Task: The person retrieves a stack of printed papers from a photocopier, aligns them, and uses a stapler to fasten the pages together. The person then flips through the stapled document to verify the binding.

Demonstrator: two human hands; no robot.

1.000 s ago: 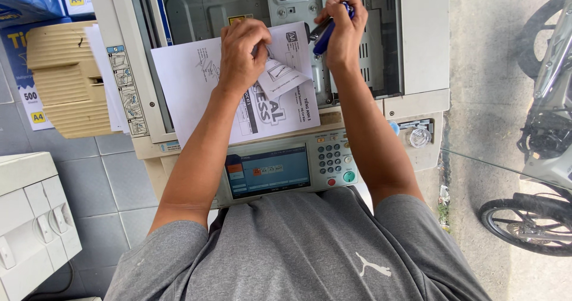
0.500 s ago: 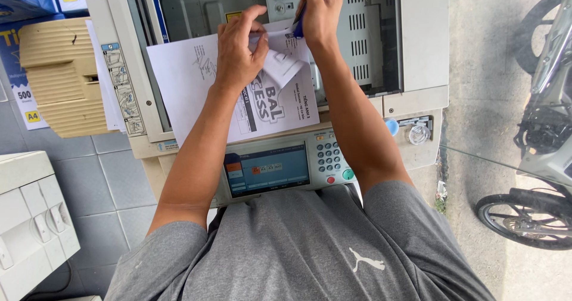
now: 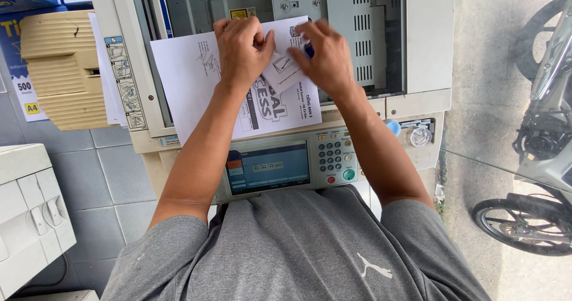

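A small slip of paper (image 3: 285,69) was pinched between both hands over the open bed of a photocopier (image 3: 417,51), on top of a larger printed sheet (image 3: 190,92) that lay across the machine's near edge. The left hand (image 3: 241,51) was curled over the slip's left side, fingers bent and pressing down, so that much of the slip and the upper middle of the sheet were hidden. The right hand (image 3: 328,57) gripped the slip's right side; a blue object (image 3: 308,50), probably a pen, showed only as a small patch between its fingers, and what it was could not be told for certain. The print on the sheet was partly covered by the forearms.

Nearer, the control panel (image 3: 286,164) with its blue screen and keypad was seen, its near edge cut off by the grey shirt (image 3: 298,247). To the left, a beige ribbed paper tray (image 3: 59,69) was partly blocked by loose sheets, and a white machine (image 3: 30,217) was cropped by the picture's edge. At the right, a motorbike (image 3: 536,158) on the pavement was cut off, only a wheel and part of the body being visible.
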